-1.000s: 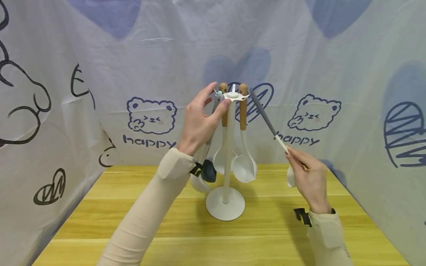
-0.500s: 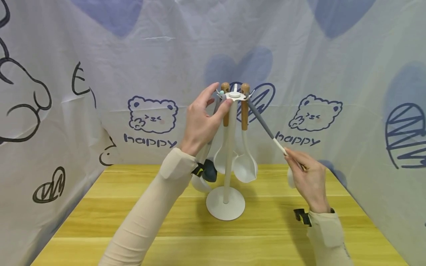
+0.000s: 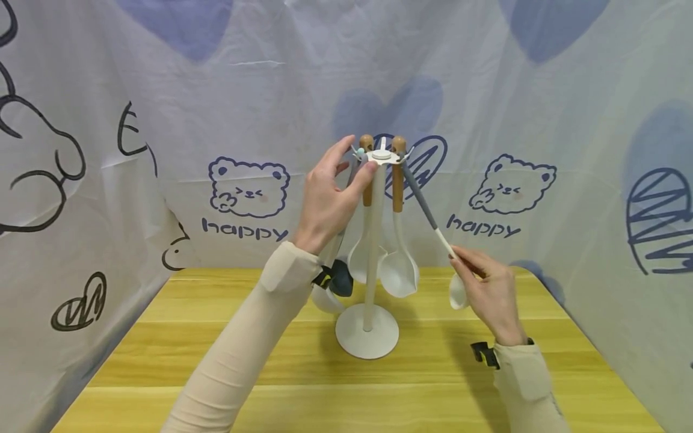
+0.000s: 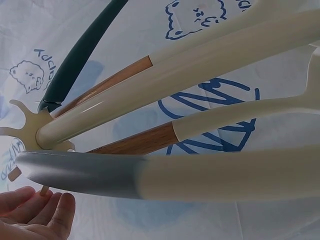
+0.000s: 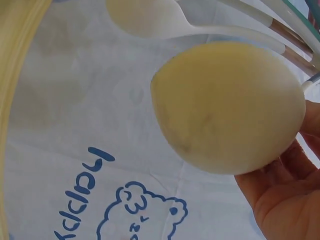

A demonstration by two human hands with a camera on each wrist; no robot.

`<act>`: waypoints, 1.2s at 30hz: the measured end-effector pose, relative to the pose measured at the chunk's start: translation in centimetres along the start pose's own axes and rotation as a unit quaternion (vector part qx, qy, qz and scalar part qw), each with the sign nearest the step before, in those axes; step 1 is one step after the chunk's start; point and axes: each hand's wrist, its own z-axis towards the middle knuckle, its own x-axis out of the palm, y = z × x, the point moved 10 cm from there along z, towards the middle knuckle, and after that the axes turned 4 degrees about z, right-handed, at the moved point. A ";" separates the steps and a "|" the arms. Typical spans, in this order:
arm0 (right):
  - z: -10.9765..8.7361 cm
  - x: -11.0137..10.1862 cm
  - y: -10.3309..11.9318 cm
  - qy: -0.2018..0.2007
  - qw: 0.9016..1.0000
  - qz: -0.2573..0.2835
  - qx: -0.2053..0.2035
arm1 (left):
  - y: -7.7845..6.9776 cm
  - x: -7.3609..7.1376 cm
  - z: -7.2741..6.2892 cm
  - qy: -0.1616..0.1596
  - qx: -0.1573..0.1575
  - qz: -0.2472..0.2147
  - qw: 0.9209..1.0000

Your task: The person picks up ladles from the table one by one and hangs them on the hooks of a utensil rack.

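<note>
A white utensil rack (image 3: 372, 240) with a round base and a hooked top stands on the table. My left hand (image 3: 330, 198) holds the rack's top, its thumb against the hooked plate and its fingers around a hook at the left. In the right hand (image 3: 489, 291) is a white ladle (image 5: 227, 107) with a grey handle, pinched on its pale neck. The ladle slants, its handle end touching or right beside a right-hand hook; whether the hook passes through it cannot be told. Its round bowl hangs below the right hand's fingers.
Two white utensils with wooden handles, including a ladle (image 3: 399, 273), hang at the rack's back. At its left hang a dark utensil (image 3: 341, 278) and another white one (image 3: 326, 299), partly behind the left wrist. A printed cloth (image 3: 303, 90) surrounds the wooden table (image 3: 271, 367).
The ladle's handle end has dropped from above the right-hand hook to hook level. My right hand has moved left, and the ladle hangs steeper. The left hand keeps its hold on the rack.
</note>
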 end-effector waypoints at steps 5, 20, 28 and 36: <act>-0.2 1.0 -0.2 0.024 1.000 -0.001 0.014 | 0.0 0.0 0.0 -0.002 0.003 -0.002 1.000; -0.5 1.6 -0.3 0.034 0.999 0.005 0.009 | 0.0 0.1 0.0 -0.002 0.004 -0.007 1.000; -0.7 2.1 0.1 0.034 0.999 0.014 -0.005 | 0.1 0.1 -0.1 0.002 0.004 -0.011 1.000; -0.7 2.7 0.1 0.039 0.999 0.020 -0.006 | 0.3 0.1 -0.2 0.003 0.000 -0.022 1.000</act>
